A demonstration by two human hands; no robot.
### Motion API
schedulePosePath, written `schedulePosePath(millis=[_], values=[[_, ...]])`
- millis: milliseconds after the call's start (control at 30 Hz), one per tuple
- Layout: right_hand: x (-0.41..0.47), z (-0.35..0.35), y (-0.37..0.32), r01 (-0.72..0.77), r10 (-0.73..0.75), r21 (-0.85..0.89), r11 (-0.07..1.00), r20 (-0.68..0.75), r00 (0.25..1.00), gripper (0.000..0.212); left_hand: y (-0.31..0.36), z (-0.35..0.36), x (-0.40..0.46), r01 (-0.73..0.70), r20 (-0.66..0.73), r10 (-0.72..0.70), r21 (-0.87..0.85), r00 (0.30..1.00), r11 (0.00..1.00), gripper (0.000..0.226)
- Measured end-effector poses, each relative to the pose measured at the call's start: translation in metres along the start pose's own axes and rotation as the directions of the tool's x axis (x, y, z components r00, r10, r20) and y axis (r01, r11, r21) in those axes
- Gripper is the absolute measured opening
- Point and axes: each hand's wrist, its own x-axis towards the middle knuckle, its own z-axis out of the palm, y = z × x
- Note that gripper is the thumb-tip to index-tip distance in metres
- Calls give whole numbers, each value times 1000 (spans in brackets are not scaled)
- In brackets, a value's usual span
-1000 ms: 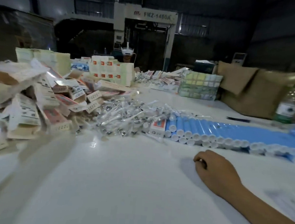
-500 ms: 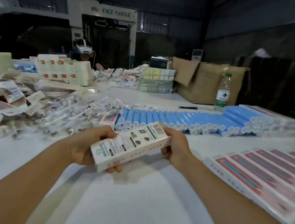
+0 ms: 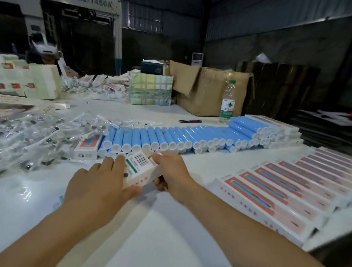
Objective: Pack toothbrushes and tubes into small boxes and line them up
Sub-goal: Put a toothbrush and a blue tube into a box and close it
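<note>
I hold a small box point(image 3: 140, 168) low over the white bench point(image 3: 161, 238), my left hand point(image 3: 100, 182) laid across it with fingers clamped on it, my right hand point(image 3: 171, 171) pinching its far end, just before the blue tubes point(image 3: 170, 137).

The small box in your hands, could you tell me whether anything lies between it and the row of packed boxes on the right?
Nothing visible: bare white table separates the small box from the row of packed boxes.
</note>
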Motion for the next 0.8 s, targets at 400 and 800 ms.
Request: schedulePosePath(millis=[400, 800], values=[[74, -100, -97, 47, -426, -944, 328, -103, 899, 12, 17, -5, -9, -135, -72, 136, 20, 988, 991, 73], [169, -242, -67, -582, -332, -786, -208, -503, 798, 39, 2, 34, 14, -233, -319, 224, 10, 921, 972, 65]])
